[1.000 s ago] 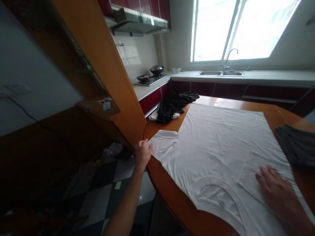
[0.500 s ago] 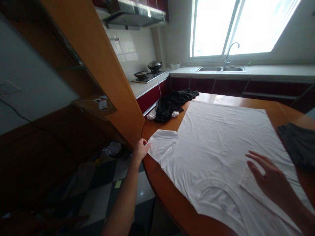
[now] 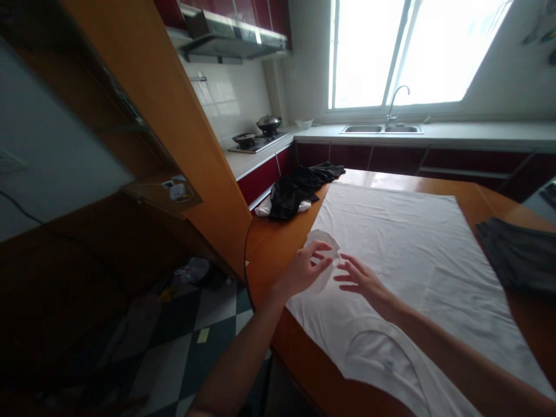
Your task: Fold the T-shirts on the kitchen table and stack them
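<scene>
Sleeve [image 3: 321, 236] of white shirt [image 3: 382, 231], apparently mid-turn inward, on wooden desk [image 3: 269, 249]. Left hand [image 3: 304, 269] curled at sleeve, cannot tell if pinching; right hand [image 3: 362, 284] close by, grip apart. Called for, seemingly: gentle lowering, light smoothing.

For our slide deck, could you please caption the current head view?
Two hands gather the sleeve of a white T-shirt on a wooden table.

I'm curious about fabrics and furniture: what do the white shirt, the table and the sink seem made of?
White shirt: probably soft, matte cotton knit, judging by its fine wrinkles.
Table: orange-brown wood or wood veneer, glossy where window light reflects.
Sink: likely stainless steel, given its silvery shine.
</scene>
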`<state>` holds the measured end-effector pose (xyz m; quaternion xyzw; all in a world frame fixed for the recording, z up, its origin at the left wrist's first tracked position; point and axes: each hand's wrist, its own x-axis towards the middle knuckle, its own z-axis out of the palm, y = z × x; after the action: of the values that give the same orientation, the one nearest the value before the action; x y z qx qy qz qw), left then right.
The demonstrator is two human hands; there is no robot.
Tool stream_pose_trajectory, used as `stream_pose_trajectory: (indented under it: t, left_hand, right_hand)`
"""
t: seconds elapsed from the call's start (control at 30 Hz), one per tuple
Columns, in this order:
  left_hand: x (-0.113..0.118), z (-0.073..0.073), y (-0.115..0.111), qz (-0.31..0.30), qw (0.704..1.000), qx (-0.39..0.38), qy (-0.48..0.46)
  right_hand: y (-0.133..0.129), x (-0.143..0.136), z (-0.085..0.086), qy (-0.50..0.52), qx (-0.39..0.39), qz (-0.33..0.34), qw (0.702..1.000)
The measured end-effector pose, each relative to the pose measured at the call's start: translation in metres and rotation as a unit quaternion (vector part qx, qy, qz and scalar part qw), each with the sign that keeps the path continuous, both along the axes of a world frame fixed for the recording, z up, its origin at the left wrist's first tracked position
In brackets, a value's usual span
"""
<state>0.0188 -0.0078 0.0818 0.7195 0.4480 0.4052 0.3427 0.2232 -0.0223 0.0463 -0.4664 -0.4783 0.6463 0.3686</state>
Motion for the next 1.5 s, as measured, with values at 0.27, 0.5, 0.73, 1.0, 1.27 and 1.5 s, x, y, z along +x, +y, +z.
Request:
stream_pose_trajectory:
  t: [0.27,0.5,0.73,1.0,1.27,1.5]
  left_hand:
    - [-0.056,-0.048,0.079,0.198,0.979,0.017,0.036]
    - [-0.04,-0.063,0.081,0.025,0.985,0.097,0.14]
    - [-0.032,-0.07,0.063,-0.076,0.94,0.051,0.329]
    - [-0.031,-0.079,0.06,-0.069,0.924,0.079,0.369]
    - [-0.029,-0.072,0.059,-0.063,0.932,0.07,0.35]
    - [-0.024,-0.073,0.052,-0.07,0.923,0.086,0.369]
  right_hand:
    - [-0.011,-0.005,-0.011,-0.083,0.002,-0.068,0.994]
    - [0.0,-0.01,-0.009,-0.03,0.013,-0.06,0.998]
    - [0.012,-0.012,0.01,-0.029,0.082,-0.098,0.991]
    - [0.004,0.004,-0.018,-0.11,0.046,-0.034,0.992]
    - [0.008,0.006,-0.006,-0.114,0.107,-0.085,0.984]
    - [0.004,0.01,-0.022,-0.177,0.119,-0.041,0.976]
